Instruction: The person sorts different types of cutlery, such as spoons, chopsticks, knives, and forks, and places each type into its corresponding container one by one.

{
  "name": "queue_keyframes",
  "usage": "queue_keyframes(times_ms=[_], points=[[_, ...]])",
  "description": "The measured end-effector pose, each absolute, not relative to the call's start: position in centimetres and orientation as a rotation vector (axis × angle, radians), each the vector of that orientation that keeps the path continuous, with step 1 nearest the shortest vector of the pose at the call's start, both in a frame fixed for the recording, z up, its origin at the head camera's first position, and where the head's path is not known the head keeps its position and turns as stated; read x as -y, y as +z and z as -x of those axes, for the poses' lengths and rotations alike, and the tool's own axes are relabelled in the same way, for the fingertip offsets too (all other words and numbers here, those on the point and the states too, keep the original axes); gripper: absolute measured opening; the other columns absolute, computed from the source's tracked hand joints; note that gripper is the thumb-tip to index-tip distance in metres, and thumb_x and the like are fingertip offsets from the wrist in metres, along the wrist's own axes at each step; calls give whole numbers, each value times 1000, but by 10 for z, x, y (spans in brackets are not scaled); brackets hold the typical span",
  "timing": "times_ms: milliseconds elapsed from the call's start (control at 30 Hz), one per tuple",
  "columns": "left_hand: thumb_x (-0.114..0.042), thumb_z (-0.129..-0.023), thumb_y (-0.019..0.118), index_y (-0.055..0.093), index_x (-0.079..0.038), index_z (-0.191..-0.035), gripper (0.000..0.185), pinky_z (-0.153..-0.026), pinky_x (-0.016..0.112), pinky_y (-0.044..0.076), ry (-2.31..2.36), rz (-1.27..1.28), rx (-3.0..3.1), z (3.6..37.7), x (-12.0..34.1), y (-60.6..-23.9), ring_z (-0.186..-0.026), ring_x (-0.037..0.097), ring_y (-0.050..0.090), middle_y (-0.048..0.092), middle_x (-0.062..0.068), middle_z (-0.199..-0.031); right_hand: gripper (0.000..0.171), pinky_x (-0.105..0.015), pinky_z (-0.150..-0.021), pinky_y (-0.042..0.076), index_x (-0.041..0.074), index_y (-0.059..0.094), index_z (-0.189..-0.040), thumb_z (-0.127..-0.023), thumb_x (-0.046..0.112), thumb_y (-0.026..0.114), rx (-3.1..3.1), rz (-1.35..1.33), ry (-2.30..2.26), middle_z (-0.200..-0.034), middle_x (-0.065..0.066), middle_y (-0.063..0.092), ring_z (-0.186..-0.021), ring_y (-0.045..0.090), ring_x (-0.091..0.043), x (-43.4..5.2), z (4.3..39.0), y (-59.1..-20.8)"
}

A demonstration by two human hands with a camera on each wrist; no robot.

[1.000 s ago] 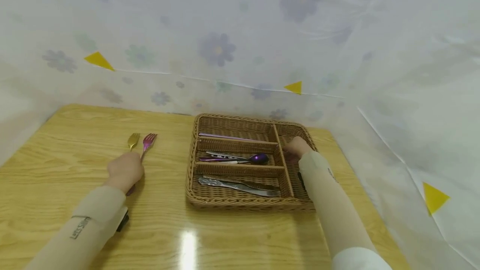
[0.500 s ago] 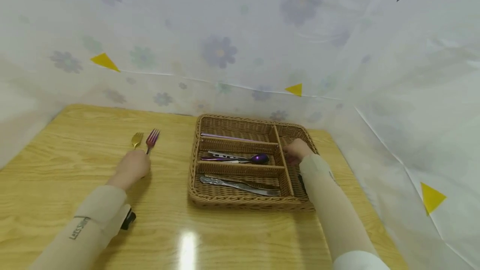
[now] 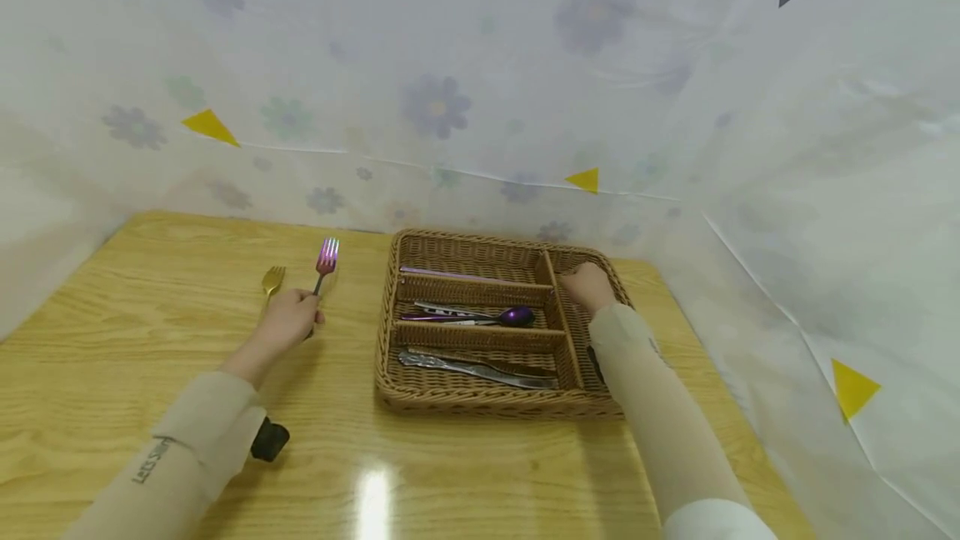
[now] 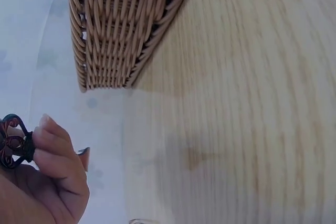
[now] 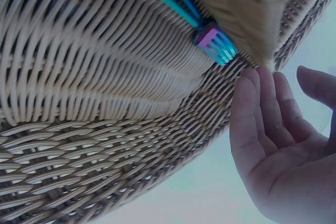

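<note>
In the head view my left hand (image 3: pixel 285 319) pinches a purple iridescent fork (image 3: pixel 327 258) by its handle, tines pointing away. A gold fork (image 3: pixel 273 279) lies on the table just beyond, its handle partly behind the hand. At the fingers (image 4: pixel 58 150) in the left wrist view there is a dark looped shape (image 4: pixel 13 140), too unclear to name. My right hand (image 3: pixel 591 288) is over the right compartment of the wicker basket (image 3: pixel 506 407). In the right wrist view its fingers are extended at the divider (image 5: pixel 247 14), thumb apart. An iridescent fork (image 5: pixel 215 44) lies close by inside the basket.
The basket's other compartments hold a long purple utensil (image 3: pixel 457 274), a purple spoon (image 3: pixel 517 317) with other cutlery, and several knives (image 3: pixel 480 370). A flower-patterned cloth (image 3: pixel 435 107) walls the back of the wooden table (image 3: pixel 337 457).
My left hand has lifted the purple fork and carried it rightward and away from me, while the gold fork stays down. My right hand has shifted only slightly within the right compartment.
</note>
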State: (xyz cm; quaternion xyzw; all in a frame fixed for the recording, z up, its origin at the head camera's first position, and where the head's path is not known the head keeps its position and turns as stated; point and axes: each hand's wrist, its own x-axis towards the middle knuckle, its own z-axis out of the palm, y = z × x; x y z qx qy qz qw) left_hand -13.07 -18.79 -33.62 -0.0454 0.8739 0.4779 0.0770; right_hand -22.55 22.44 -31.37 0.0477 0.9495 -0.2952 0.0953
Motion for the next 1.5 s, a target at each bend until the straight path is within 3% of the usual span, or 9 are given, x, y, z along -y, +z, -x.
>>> queue_keyframes(times_ms=[167, 267, 433, 600, 733, 933, 1333, 1500], points=[[-19, -99, 22, 39, 15, -131, 49, -55, 25, 37, 1454, 185, -2605, 131, 184, -332, -60, 8, 41, 59, 17, -95, 40, -28, -46, 33, 13, 42, -57, -95, 22, 47, -2844, -117, -859, -45, 6, 29, -41, 27, -10, -212, 225, -307], [-20, -99, 21, 40, 13, -131, 49, -54, 25, 37, 1463, 197, -2606, 130, 183, -331, -59, 9, 41, 58, 18, -98, 35, -28, -50, 34, 13, 46, -60, -94, 22, 48, -2861, -110, -867, -50, 5, 36, -47, 31, -11, -204, 224, -305], [-18, -99, 24, 44, 13, -127, 46, -53, 24, 38, 1501, 203, -2624, 129, 179, -329, -60, 7, 43, 59, 16, -93, 28, -28, -53, 38, 7, 57, -71, -94, 21, 47, -2864, -62, -896, -59, 1, 47, -51, 38, -12, -192, 225, -303], [-17, -99, 25, 45, 12, -125, 44, -52, 23, 37, 1553, 204, -2587, 127, 173, -324, -59, 6, 43, 55, 6, -83, 27, -28, -58, 42, 2, 66, -93, -96, 21, 47, -2821, -21, -914, -66, -4, 57, -58, 48, -16, -175, 226, -301], [-17, -100, 26, 45, 12, -123, 42, -53, 24, 37, 1571, 192, -2571, 126, 168, -321, -61, 7, 43, 52, 2, -80, 30, -33, -66, 47, 2, 65, -110, -96, 22, 48, -2784, -13, -931, -92, -17, 67, -72, 57, -21, -159, 223, -300], [-16, -100, 25, 45, 12, -122, 41, -53, 24, 37, 1610, 177, -2532, 127, 161, -320, -60, 8, 42, 50, 2, -79, 32, -40, -86, 51, -1, 62, -117, -96, 21, 49, -2735, 31, -963, -111, -20, 66, -100, 64, -30, -138, 221, -299], [-12, -97, 25, 45, 12, -123, 40, -52, 23, 34, 1693, 127, -2493, 132, 131, -313, -56, 8, 38, 50, 5, -81, 36, -42, -89, 51, -1, 58, -121, -96, 23, 50, -2624, 75, -1072, -116, -21, 63, -104, 63, -33, -109, 216, -297], [-12, -96, 29, 47, 11, -122, 39, -61, 23, 38, 1675, 85, -2515, 133, 113, -312, -73, 14, 46, 55, 18, -96, 37, -42, -88, 51, 0, 62, -118, -96, 28, 51, -2563, 82, -1143, -113, -20, 64, -103, 62, -31, -98, 219, -300]])
